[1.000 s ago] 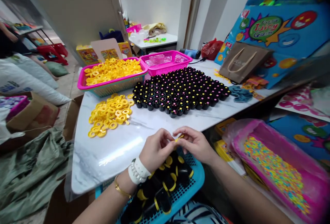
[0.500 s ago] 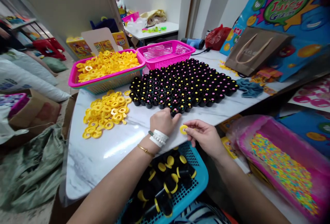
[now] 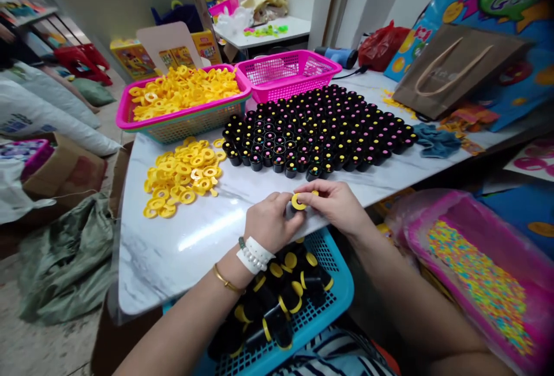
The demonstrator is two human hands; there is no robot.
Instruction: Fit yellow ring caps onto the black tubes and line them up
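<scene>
At tbl edge (image 3: 151,305): both hands (image 3: 274,220) on yellow ring (image 3: 298,201)

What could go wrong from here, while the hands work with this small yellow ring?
The yellow ring is small and held between the left hand and right hand, so it might slip and fall into the blue basket below. The standing black tubes are very near the right hand, so a careless move could perhaps knock some over.
</scene>
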